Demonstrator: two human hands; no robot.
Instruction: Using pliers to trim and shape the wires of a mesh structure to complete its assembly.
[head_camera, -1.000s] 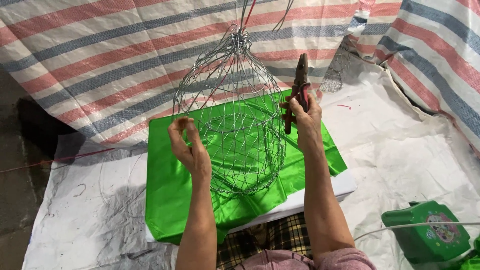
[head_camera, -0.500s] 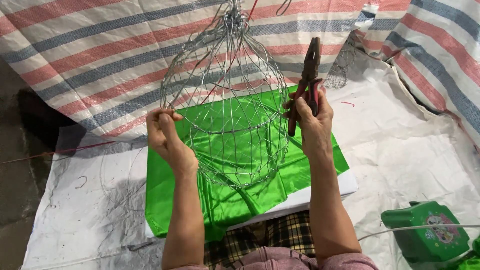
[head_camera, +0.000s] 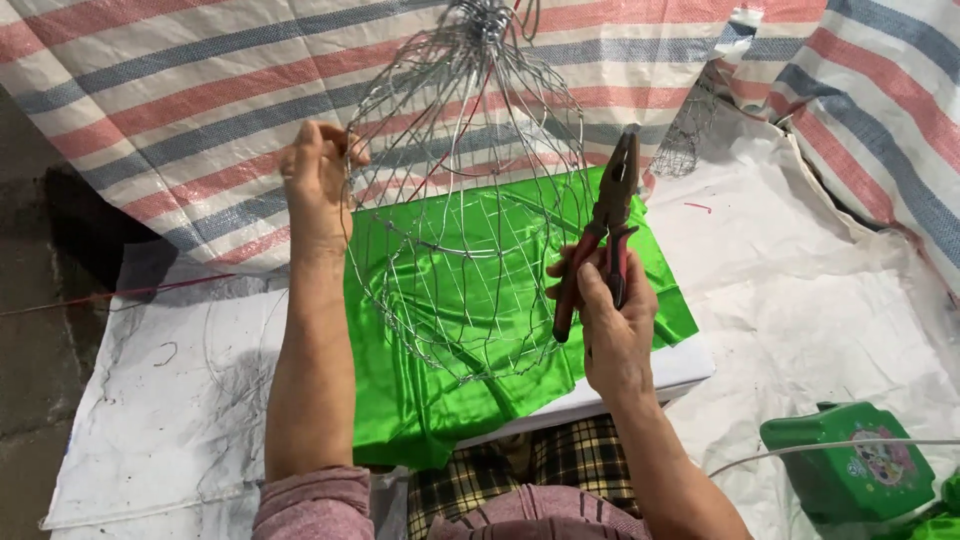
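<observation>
A rounded wire cage frame (head_camera: 465, 200) hangs in front of me over a shiny green cloth (head_camera: 500, 290) spread on a white board. My left hand (head_camera: 318, 180) grips the frame's left side, pinching a wire near its widest ring. My right hand (head_camera: 612, 320) holds red-handled pliers (head_camera: 605, 225) upright, jaws pointing up, just right of the frame and apart from its wires.
A red, white and blue striped tarp (head_camera: 180, 110) hangs behind. White sheeting (head_camera: 820, 290) covers the ground. A green plastic box (head_camera: 855, 465) sits at the lower right with a thin white wire across it. My checked trousers show at the bottom.
My left hand has slid up and outward along the frame's left side. The frame has come closer and higher. The right hand with the pliers has stayed by the frame's right side.
</observation>
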